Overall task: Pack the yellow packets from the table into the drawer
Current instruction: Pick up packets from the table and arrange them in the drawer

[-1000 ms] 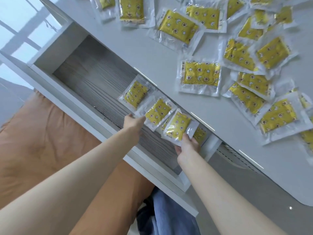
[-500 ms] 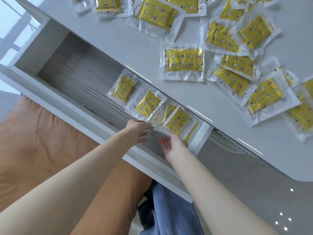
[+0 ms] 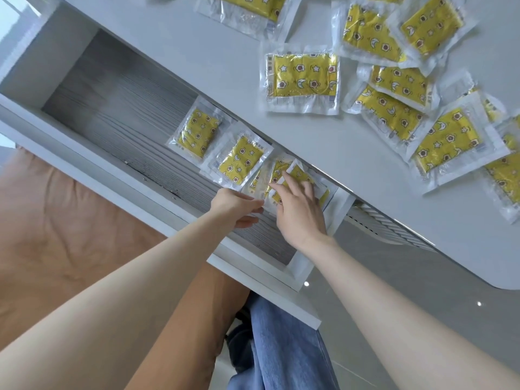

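Note:
The open drawer [image 3: 112,114] has a grey wood-grain bottom and white walls. Inside it lie a yellow packet [image 3: 198,133], a second one [image 3: 239,159] overlapping it, and a small pile of packets [image 3: 278,171] in the right corner. My right hand [image 3: 298,212] rests palm down on that pile with its fingers spread, holding nothing. My left hand [image 3: 236,205] is beside it, its fingertips touching the pile's clear left edge. Several more yellow packets [image 3: 302,77] lie scattered on the white table [image 3: 197,52] beyond the drawer.
The drawer's white front panel [image 3: 168,220] juts out toward me above my blue jeans [image 3: 281,347]. An orange cushion [image 3: 56,235] lies lower left. Grey floor [image 3: 422,277] shows under the table's rounded corner. The drawer's left half holds no packets.
My right hand let go of the packet it had carried into the drawer and now lies flat on the pile. My left hand shifted right to the pile's edge. The view moved closer.

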### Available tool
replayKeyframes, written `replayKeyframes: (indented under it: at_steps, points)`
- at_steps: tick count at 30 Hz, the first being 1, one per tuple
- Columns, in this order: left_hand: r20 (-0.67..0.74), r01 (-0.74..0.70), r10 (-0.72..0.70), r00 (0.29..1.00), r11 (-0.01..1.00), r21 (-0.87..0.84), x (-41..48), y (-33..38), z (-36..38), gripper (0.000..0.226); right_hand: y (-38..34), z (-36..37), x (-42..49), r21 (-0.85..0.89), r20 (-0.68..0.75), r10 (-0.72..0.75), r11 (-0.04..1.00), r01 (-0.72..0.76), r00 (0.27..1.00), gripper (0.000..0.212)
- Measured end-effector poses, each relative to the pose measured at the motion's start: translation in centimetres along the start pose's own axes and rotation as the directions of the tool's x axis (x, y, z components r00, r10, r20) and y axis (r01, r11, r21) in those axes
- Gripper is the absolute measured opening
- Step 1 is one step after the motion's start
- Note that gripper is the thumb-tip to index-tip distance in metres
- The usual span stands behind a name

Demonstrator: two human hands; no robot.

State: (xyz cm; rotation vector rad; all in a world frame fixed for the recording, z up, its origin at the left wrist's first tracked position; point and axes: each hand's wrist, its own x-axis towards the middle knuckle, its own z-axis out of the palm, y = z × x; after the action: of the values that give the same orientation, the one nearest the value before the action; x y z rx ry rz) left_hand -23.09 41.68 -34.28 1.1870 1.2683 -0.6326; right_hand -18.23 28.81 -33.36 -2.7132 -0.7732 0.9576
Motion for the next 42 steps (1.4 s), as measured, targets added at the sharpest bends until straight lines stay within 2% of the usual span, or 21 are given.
replayKeyframes:
  at_steps: [5, 12, 18, 21, 24, 27, 28, 30, 32, 34, 37, 42]
  points:
    - [-0.053, -0.006, 0.001, 0.999, 0.996, -0.091, -0.1, 0.0, -0.6, 0.012, 0.7, -0.1, -0.9, -0.065, 0.001, 0.017, 0.998, -0.017, 1.000, 0.048]
    - [-0.035, 0.042, -0.048, 0.998, 0.987, -0.158, -0.1, 0.9, -1.4, 0.015, 2.0, 0.1, -1.1, -0.099, 0.038, 0.051, 0.994, -0.047, 0.998, 0.052]
    - [-0.016, 0.106, -0.113, 0.993, 0.964, -0.246, 0.1, 1.0, -1.5, 0.016, 2.2, 0.3, -1.4, -0.102, 0.018, 0.092, 0.991, -0.090, 0.996, 0.043]
    - [-0.078, 0.068, -0.081, 0.994, 0.986, -0.152, 0.2, 0.8, -1.7, 0.012, 1.6, 0.1, -1.5, -0.071, -0.049, 0.031, 0.997, -0.035, 0.998, 0.044]
    - [-0.177, -0.048, 0.069, 0.982, 0.991, 0.124, 0.3, 0.5, -2.5, 0.010, 0.8, 0.4, -1.2, -0.097, -0.036, -0.106, 0.990, 0.102, 0.994, 0.059]
    - [-0.243, -0.234, 0.365, 0.899, 0.868, 0.437, 0.3, 0.1, -3.2, 0.018, 0.4, 1.3, -0.5, -0.161, 0.064, -0.117, 0.979, 0.126, 0.991, 0.071]
    - [-0.233, -0.289, 0.482, 0.844, 0.777, 0.559, 0.4, 0.0, -3.3, 0.023, 0.3, 1.6, -0.2, -0.189, 0.076, -0.114, 0.974, 0.127, 0.991, 0.075]
    - [-0.099, -0.358, 0.671, 0.735, 0.507, 0.784, 0.9, -0.2, -3.6, 0.046, 0.3, 2.1, 0.4, -0.225, 0.066, -0.115, 0.966, 0.127, 0.991, 0.080]
    - [0.082, -0.378, 0.717, 0.693, 0.263, 0.888, 1.6, -0.3, -3.9, 0.068, 0.2, 2.4, 0.8, -0.240, 0.041, -0.121, 0.962, 0.127, 0.992, 0.083]
    - [0.197, -0.363, 0.671, 0.715, 0.116, 0.925, 2.5, -0.2, -4.2, 0.080, 0.3, 2.7, 1.0, -0.250, 0.023, -0.130, 0.959, 0.132, 0.991, 0.088]
    - [0.246, -0.343, 0.633, 0.734, 0.033, 0.939, 3.5, -0.1, -4.6, 0.086, 0.5, 2.8, 1.3, -0.257, 0.008, -0.146, 0.956, 0.143, 0.989, 0.093]
    - [0.250, -0.333, 0.626, 0.739, 0.017, 0.943, 4.1, 0.0, -4.9, 0.090, 0.2, 3.1, 1.6, -0.243, 0.000, -0.142, 0.960, 0.138, 0.990, 0.093]
